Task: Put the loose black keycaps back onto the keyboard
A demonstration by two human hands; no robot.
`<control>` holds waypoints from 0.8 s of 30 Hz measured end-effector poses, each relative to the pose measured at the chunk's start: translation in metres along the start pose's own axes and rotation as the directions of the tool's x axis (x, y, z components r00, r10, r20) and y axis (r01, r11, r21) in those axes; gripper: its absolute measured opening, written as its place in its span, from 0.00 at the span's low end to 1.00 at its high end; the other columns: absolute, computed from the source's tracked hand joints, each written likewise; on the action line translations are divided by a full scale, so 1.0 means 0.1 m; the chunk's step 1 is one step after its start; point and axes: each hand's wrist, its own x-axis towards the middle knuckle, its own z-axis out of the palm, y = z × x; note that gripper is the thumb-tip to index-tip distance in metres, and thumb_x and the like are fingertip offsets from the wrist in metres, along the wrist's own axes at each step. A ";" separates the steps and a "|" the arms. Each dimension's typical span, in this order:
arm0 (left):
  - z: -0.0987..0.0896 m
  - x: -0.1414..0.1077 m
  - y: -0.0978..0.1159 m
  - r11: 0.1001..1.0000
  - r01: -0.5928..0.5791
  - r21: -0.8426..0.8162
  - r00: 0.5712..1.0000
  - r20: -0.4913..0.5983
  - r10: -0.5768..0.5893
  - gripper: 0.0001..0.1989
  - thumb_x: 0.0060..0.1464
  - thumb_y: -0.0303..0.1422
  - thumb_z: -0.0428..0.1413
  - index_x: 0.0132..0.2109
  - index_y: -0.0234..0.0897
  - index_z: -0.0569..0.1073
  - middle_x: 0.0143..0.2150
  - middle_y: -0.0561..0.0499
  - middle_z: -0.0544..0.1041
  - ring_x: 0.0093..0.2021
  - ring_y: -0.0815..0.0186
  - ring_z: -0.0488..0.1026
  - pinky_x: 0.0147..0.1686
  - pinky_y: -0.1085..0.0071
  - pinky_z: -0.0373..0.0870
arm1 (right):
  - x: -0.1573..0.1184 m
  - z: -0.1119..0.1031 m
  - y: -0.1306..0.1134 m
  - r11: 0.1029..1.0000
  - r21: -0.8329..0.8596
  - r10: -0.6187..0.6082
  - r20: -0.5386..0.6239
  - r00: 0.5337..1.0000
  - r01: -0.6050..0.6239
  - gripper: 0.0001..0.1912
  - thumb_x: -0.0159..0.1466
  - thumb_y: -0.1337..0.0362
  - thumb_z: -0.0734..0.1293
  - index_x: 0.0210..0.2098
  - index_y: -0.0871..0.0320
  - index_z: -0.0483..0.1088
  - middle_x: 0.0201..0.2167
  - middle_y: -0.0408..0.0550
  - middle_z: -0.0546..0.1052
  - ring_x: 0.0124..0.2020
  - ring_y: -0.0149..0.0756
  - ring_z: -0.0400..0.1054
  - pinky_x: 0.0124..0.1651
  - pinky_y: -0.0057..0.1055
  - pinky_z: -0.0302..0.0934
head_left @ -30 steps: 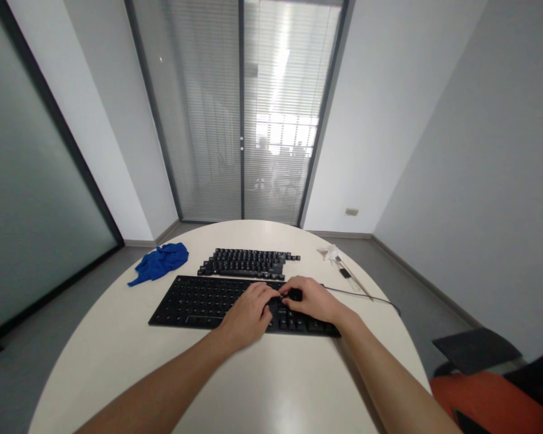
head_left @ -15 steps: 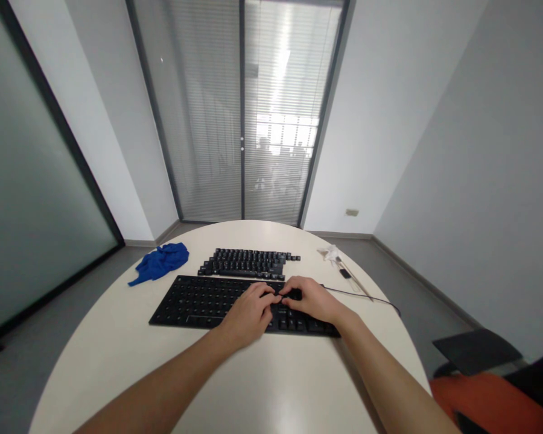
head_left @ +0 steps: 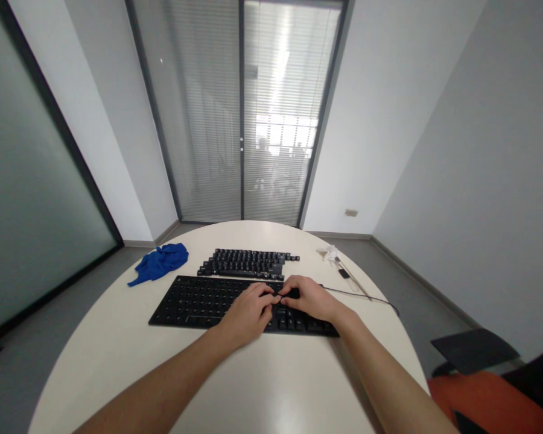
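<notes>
A black keyboard lies flat on the table. Its left part shows bare key sockets, while keycaps still sit on its right part. My left hand rests over the middle of the keyboard with its fingers bent and drawn together. From the right, my right hand pinches thumb and index finger at nearly the same spot. The fingertips of both hands meet there, and they hide whatever small thing lies between them. Behind the keyboard, loose black keycaps are laid out in rows like a keyboard layout.
A crumpled blue cloth lies at the table's left. Toward the right are a white crumpled tissue, a thin stick, a small black piece and the keyboard's cable. An orange chair stands beside the round table.
Almost nothing differs. Both hands keep their place over the keyboard, with only a very slight shift of the fingertips; the whole view has drifted a little.
</notes>
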 end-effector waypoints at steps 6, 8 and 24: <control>-0.02 0.01 0.00 1.000 -0.017 0.022 1.000 0.023 0.016 0.15 0.59 0.21 0.52 0.50 0.38 0.78 0.52 0.44 0.75 0.54 0.57 0.70 0.57 0.57 0.69 | 0.02 0.00 0.00 0.997 -0.073 0.036 -0.006 0.999 -0.036 0.06 0.57 0.65 0.72 0.35 0.53 0.80 0.38 0.46 0.80 0.42 0.41 0.73 0.48 0.35 0.65; -0.02 0.01 0.00 0.999 -0.020 0.035 0.999 0.029 0.019 0.15 0.59 0.21 0.53 0.49 0.38 0.78 0.53 0.44 0.75 0.55 0.57 0.69 0.58 0.56 0.69 | 0.02 0.01 0.02 0.993 -0.094 0.065 -0.010 0.998 -0.066 0.06 0.57 0.62 0.73 0.35 0.53 0.80 0.39 0.46 0.80 0.42 0.41 0.73 0.48 0.35 0.65; 0.00 -0.01 0.01 0.998 -0.008 0.060 0.999 0.036 0.006 0.17 0.59 0.23 0.52 0.54 0.39 0.72 0.52 0.45 0.73 0.56 0.56 0.67 0.59 0.54 0.67 | -0.04 -0.15 0.14 0.985 -0.138 0.080 -0.185 0.980 -0.106 0.11 0.67 0.58 0.65 0.40 0.56 0.78 0.41 0.50 0.81 0.45 0.43 0.72 0.53 0.38 0.63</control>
